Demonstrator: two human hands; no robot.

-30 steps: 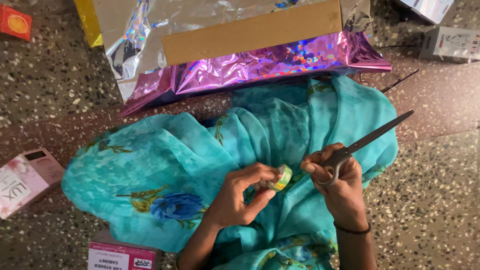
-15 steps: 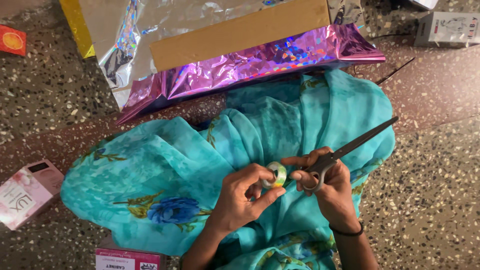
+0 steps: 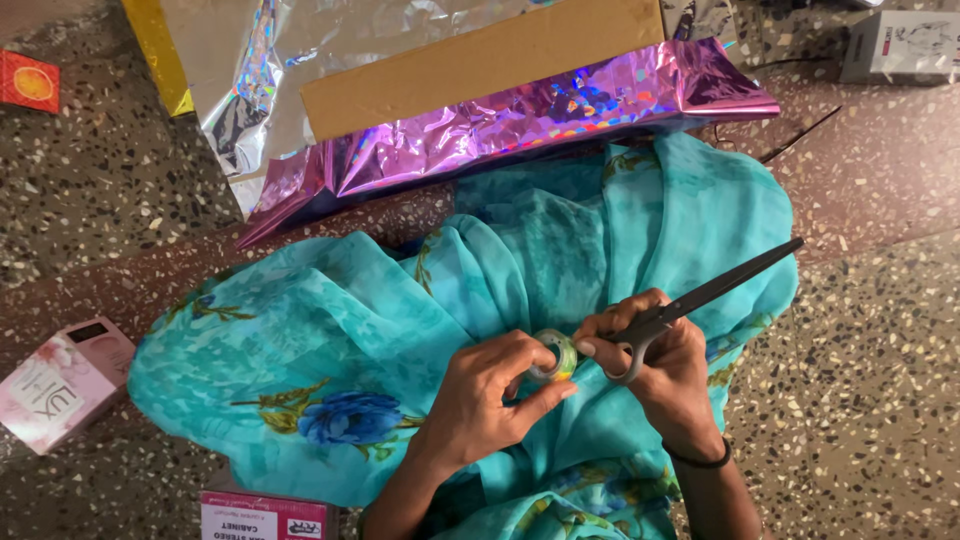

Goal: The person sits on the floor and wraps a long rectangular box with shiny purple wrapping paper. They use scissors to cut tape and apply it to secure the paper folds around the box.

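Left hand (image 3: 478, 400) closed in a pinching grip on a small roll of clear tape (image 3: 553, 354), thumb below and fingers curled over it. Right hand (image 3: 665, 375) just beside, fingertips touching the roll, grip shut through the handle loops of grey scissors (image 3: 700, 300), blades together and angled up to the right. Both over a turquoise floral cloth (image 3: 330, 340) across the lap. Pink boxes (image 3: 60, 385) on the speckled floor at left and lower edge. Farther off, cardboard box (image 3: 480, 60) partly wrapped in shiny purple foil (image 3: 540, 115), silver sheet (image 3: 260, 60) beside it.
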